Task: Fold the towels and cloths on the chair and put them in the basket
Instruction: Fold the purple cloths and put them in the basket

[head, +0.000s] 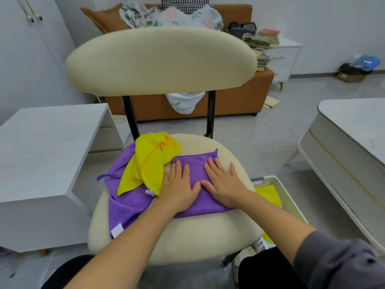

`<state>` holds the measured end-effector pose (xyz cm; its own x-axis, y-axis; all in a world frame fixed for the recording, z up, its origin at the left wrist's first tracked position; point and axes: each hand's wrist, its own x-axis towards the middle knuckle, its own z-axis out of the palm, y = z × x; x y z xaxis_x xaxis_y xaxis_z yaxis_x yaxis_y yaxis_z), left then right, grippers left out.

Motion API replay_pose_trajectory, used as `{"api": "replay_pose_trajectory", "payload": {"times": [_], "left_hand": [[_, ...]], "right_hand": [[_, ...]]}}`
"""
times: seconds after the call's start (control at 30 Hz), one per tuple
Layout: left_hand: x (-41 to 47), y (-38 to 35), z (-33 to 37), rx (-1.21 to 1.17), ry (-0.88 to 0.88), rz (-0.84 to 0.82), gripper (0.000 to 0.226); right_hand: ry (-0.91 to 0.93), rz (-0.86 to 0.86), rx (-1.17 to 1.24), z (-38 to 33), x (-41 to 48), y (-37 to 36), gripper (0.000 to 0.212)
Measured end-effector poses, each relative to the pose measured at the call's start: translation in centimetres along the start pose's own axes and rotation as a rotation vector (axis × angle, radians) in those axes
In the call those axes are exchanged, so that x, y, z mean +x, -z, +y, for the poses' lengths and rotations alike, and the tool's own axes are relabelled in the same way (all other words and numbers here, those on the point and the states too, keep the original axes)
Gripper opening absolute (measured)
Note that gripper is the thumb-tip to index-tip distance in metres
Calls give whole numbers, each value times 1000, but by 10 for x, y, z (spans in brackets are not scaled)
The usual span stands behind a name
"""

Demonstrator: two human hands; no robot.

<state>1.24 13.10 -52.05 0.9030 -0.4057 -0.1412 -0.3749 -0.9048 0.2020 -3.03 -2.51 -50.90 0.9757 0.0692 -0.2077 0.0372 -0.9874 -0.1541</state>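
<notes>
Cloths number four in all, two purple and two yellow. The folded purple microfibre cloth (196, 163) lies flat at the centre of the seat of the one cream upholstered chair (160, 59). Both hands press on it with straight, spread fingers, grasping nothing: the left hand (180, 185) on its 9 o'clock half, the right hand (224, 184) on its 3 o'clock half, thumbs nearly touching. The unfolded purple cloth (125, 201) sprawls at the seat's 9 o'clock edge, and the crumpled yellow cloth (150, 163) lies on it, meeting the folded one's edge. A flat yellow cloth (268, 193) lies in the single white slotted plastic basket (268, 178) on the pale grey tiled floor (260, 130) at the chair's 3 o'clock. A white desk (41, 147) stands at 9 o'clock, a brown sofa (239, 97) heaped with printed fabric at 12, a stack of books (262, 44) at 1, a white rounded table (354, 126) at 3.
</notes>
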Motion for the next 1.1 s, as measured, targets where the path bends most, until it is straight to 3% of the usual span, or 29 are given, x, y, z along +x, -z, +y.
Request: {"api": "replay_pose_trajectory", "payload": {"times": [0.1, 0.17, 0.23, 0.33, 0.5, 0.67, 0.77, 0.87, 0.97, 1.03, 1.1], "left_hand": [[-10, 12, -16, -264, -135, 138, 65], [-27, 21, -32, -326, -329, 254, 64], [-45, 24, -48, -233, -573, 341, 51], [-61, 22, -57, -38, -755, 247, 42], [-57, 8, -50, -29, -774, 274, 23], [-63, 7, -47, -288, -583, 347, 16], [-70, 8, -46, -479, -510, 318, 15], [-80, 11, -50, -489, -566, 300, 16], [-85, 13, -59, -312, -705, 301, 43], [-86, 10, -63, -210, -746, 271, 63], [-82, 3, -63, -154, -743, 254, 66]], "right_hand": [[36, 76, 231, 15, -14, 9, 58], [86, 114, 328, 27, -30, 15, 60], [150, 116, 313, 35, -45, 17, 66], [239, 110, 265, 38, -63, 13, 77], [325, 107, 188, 26, -72, 2, 90], [376, 173, 100, 21, -73, -5, 97], [453, 345, 42, 19, -68, -13, 90], [527, 498, 52, 24, -60, -21, 65], [535, 534, 125, 30, -65, -23, 38], [487, 494, 227, 29, -74, -22, 37], [414, 475, 345, 29, -80, -21, 42]]}}
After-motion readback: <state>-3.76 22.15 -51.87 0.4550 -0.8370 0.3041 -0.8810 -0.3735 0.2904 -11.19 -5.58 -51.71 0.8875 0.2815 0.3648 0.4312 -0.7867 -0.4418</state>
